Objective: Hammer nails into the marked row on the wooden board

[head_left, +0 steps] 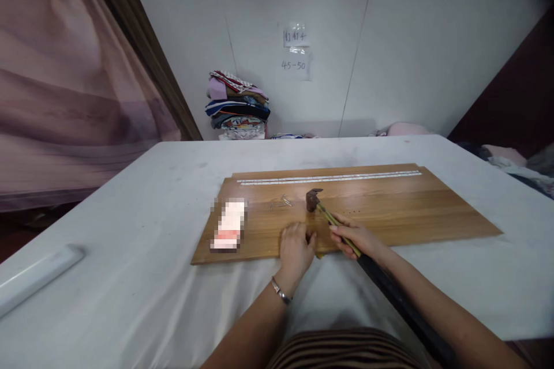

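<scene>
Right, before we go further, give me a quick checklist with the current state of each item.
1. Hammer in hand: ok, the right hand grips its handle.
2. Left hand apart from the hammer head: ok, it rests at the near edge of the board.
3. Nail between the left fingers: cannot tell, the curled hand hides it.
4. Loose nails in sight: ok, they lie on the board, left of the hammer head.
5. Board free of other things: not ok, a pixelated item and white strips lie on it.
</scene>
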Demonstrator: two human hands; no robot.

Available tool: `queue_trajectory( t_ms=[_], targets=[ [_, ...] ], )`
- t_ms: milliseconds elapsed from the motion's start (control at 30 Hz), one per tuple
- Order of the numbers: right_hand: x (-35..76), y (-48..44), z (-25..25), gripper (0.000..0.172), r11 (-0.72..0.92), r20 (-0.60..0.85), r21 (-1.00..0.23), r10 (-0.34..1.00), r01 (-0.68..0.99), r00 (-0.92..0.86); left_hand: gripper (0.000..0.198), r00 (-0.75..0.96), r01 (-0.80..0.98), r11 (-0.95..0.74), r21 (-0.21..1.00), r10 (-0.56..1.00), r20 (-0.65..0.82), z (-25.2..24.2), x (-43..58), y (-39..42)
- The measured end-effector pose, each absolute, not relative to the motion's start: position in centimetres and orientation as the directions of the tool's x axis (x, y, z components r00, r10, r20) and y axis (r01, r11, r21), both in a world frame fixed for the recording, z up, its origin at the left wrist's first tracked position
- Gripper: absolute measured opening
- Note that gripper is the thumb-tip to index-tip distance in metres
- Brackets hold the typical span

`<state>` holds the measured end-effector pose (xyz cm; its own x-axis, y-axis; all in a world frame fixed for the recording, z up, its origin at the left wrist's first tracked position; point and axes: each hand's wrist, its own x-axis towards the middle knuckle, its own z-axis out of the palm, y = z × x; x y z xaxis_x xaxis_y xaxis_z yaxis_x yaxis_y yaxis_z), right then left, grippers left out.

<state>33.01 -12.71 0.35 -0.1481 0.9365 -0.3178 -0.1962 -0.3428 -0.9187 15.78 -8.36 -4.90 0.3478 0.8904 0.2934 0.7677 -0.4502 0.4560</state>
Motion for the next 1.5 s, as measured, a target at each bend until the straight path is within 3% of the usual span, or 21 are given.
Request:
queue_trajectory(
  t_ms=[767, 1500],
  targets=[
    [33.11, -12.82, 0.90, 0.073, -0.326, -0.297, -0.922, 0.942, -0.209, -0.159, 0.015, 0.377, 0.731, -0.473, 0.491, 0.881, 0.287, -5.25, 15.67, -8.28],
    [33.34, -12.98, 0.62, 0.078, -0.326, -0.299, -0.921, 0.943, -0.215, -0.147, 0.021, 0.384, 0.757, -0.496, 0.425, 0.864, 0.325, -5.11, 15.70, -8.39]
  ],
)
